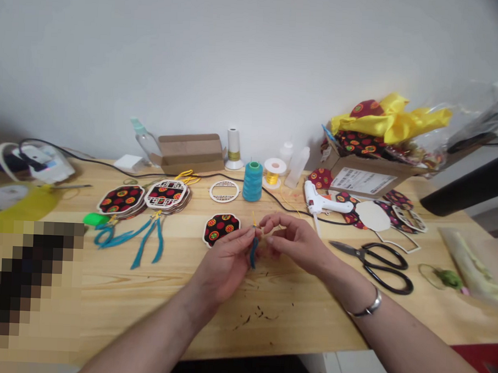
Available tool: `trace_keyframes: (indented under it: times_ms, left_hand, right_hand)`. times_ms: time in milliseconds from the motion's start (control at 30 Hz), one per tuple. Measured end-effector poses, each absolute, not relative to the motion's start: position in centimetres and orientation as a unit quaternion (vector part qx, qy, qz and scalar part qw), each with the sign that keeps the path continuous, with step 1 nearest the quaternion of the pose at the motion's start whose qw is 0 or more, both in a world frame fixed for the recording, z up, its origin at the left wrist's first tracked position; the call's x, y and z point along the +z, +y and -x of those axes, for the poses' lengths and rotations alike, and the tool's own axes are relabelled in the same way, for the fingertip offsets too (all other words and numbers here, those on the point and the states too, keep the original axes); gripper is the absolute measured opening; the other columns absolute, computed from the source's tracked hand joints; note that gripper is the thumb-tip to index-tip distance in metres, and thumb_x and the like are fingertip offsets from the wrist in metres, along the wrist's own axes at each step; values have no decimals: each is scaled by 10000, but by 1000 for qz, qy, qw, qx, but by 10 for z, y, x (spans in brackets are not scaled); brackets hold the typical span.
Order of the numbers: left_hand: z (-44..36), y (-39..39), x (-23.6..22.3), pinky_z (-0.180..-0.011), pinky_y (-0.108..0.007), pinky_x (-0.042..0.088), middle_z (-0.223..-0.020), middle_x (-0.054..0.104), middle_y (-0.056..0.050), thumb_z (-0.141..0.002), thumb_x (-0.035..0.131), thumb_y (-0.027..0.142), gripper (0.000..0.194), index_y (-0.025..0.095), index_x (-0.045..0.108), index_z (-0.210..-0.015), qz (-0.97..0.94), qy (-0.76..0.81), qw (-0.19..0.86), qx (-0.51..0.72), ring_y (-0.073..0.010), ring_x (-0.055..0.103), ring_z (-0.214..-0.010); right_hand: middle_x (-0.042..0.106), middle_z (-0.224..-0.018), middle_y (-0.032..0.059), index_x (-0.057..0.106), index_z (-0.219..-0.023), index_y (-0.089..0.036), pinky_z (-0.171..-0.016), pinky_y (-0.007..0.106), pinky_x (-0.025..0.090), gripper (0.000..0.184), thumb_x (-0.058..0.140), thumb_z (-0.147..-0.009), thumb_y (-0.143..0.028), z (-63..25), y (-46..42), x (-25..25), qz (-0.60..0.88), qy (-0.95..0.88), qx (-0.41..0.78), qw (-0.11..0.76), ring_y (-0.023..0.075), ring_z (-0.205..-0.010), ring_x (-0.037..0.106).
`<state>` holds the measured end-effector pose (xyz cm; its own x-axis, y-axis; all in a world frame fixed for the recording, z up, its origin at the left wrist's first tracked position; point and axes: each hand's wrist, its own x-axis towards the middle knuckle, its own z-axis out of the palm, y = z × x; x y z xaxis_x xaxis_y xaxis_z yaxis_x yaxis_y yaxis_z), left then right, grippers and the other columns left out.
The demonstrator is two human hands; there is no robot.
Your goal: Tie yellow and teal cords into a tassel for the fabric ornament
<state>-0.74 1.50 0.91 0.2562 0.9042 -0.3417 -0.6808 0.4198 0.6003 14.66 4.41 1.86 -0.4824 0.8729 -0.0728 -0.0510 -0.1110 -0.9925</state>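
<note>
Hands (226, 260) at blue tassel (253, 255), flecked open tabletop (304, 323) toward front edge (274, 355)

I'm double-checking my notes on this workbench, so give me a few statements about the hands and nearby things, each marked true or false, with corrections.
1. The left hand holds a blue tassel. True.
2. The scissors lie to the left of both hands. False: the scissors lie to the right of the right hand.
3. The blue thread spool stands upright. True.
4. The glue gun is black. False: the glue gun is white.
5. A silver bracelet is on the right wrist. True.
</note>
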Motion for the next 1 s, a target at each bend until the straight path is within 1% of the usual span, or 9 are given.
trace_keyframes:
  times_ms: [67, 200, 333, 500, 633, 767, 833, 900, 1000]
  left_hand:
    - [7, 16, 9, -691, -230, 471, -814, 635, -46, -740, 633, 152, 77, 109, 693, -763, -169, 322, 776, 515, -117, 573, -741]
    - [7, 16, 9, -699, -230, 466, -819, 646, -51, -750, 629, 163, 87, 123, 696, -788, -180, 306, 780, 515, -129, 582, -775]
    - [6, 16, 10, -696, -220, 464, -784, 657, -49, -723, 660, 163, 89, 123, 702, -790, -181, 310, 774, 522, -132, 595, -771]
    - [4, 12, 12, -725, -219, 460, -833, 658, -56, -711, 667, 139, 75, 115, 712, -765, -206, 318, 756, 534, -129, 601, -780]
    - [4, 11, 9, -755, -229, 456, -874, 660, -69, -717, 658, 141, 86, 115, 717, -775, -223, 322, 758, 522, -148, 603, -831]
    - [4, 13, 8, -774, -229, 452, -879, 658, -67, -735, 638, 145, 91, 113, 714, -773, -223, 312, 758, 527, -139, 594, -832]
    - [5, 14, 9, -745, -223, 456, -867, 656, -62, -746, 626, 146, 96, 113, 708, -784, -206, 314, 761, 529, -128, 587, -808]
    - [5, 15, 10, -700, -216, 458, -847, 656, -54, -743, 628, 147, 105, 116, 703, -810, -184, 322, 762, 531, -120, 584, -779]
    - [6, 15, 11, -674, -227, 461, -820, 661, -50, -732, 639, 158, 113, 120, 697, -821, -169, 332, 758, 535, -125, 589, -757]
  right_hand:
    - [548, -997, 31, 533, -737, -166, -470, 197, 447, 91, 617, -709, -185, -147, 44, 20, 329, -576, 651, 369, 61, -580, 565]
    - [499, -1003, 38, 610, -733, -164, -615, 225, 482, 26, 605, -717, -145, -149, 42, 23, 312, -643, 590, 376, 109, -794, 565]
    - [489, -1004, 39, 651, -849, -192, -571, 212, 444, 130, 647, -722, -221, -147, 40, 23, 327, -687, 539, 361, 91, -728, 506]
    - [483, -972, 38, 661, -852, -190, -471, 184, 359, 188, 692, -688, -277, -142, 37, 19, 341, -712, 497, 361, 72, -636, 427]
    - [497, -936, 44, 658, -805, -183, -548, 205, 413, 99, 643, -718, -226, -137, 34, 17, 352, -713, 484, 364, 112, -742, 488]
    - [527, -863, 44, 639, -683, -175, -770, 284, 438, 72, 600, -738, -200, -136, 36, 21, 333, -684, 531, 374, 163, -905, 513]
    - [542, -848, 40, 628, -652, -170, -808, 299, 420, 81, 606, -725, -198, -138, 38, 22, 322, -657, 579, 360, 169, -926, 511]
    - [561, -837, 34, 623, -655, -165, -794, 291, 408, 68, 605, -713, -196, -142, 40, 21, 311, -628, 629, 338, 164, -906, 511]
    - [550, -710, 6, 607, -644, -151, -653, 246, 388, 72, 595, -698, -197, -146, 44, 17, 301, -579, 692, 308, 125, -720, 498]
